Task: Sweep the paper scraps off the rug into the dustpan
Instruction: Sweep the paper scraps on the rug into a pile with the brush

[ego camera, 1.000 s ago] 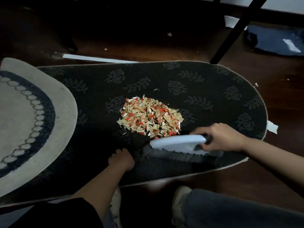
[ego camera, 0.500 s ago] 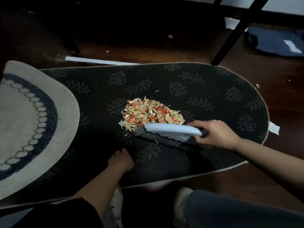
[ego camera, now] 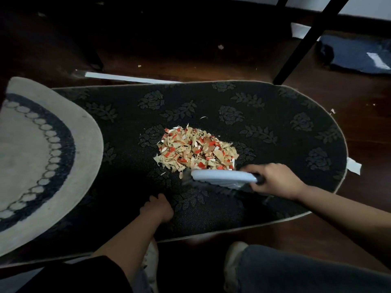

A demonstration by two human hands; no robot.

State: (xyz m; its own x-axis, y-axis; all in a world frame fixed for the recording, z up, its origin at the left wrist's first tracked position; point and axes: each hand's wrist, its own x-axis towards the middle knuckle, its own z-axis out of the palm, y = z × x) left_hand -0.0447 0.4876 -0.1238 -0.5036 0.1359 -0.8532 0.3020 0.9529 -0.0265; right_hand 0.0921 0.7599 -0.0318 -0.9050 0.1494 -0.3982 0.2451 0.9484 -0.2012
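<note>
I see the right hand (ego camera: 273, 179) with its fingers curled round the brush (ego camera: 222, 178), bristles touching the paper scraps (ego camera: 195, 150) piled mid-rug (ego camera: 275, 115). The left hand (ego camera: 156, 208) presses the rug, fingers curled under.

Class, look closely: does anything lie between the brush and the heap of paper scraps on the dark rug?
Nothing visible does. The brush, gripped by the right hand, sits against the near edge of the paper scraps on the dark rug. No dustpan is in view.
</note>
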